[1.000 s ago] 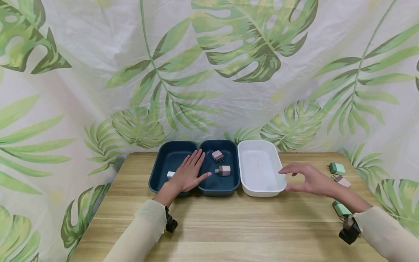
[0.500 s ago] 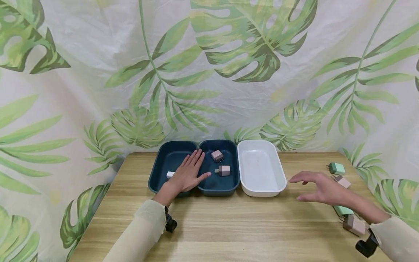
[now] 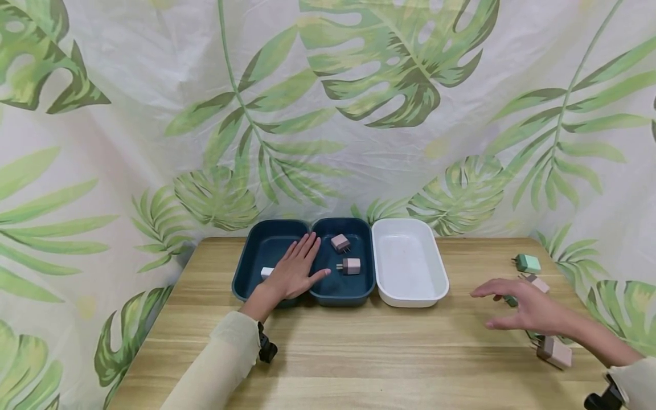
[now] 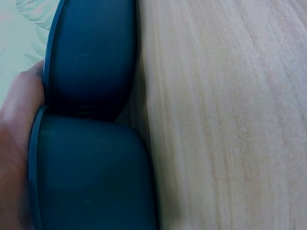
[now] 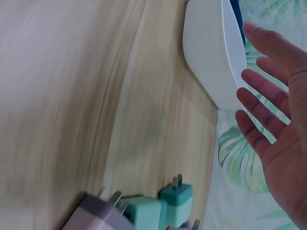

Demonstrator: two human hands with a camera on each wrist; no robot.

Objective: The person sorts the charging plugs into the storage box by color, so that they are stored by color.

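Left hand, fingers straight, is laid across the rims of the left blue tray and middle blue tray; their meeting outer walls are shown by the left wrist view. A white block is held in the former, two pink chargers in the latter. The right hand, fingers parted, is held above the table, near a white tray; two green chargers, mostly covered in the head view, are revealed by its wrist view.

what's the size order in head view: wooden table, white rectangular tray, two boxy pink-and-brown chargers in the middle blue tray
Wooden table
White rectangular tray
Upper charger and lower charger: too alike to rank
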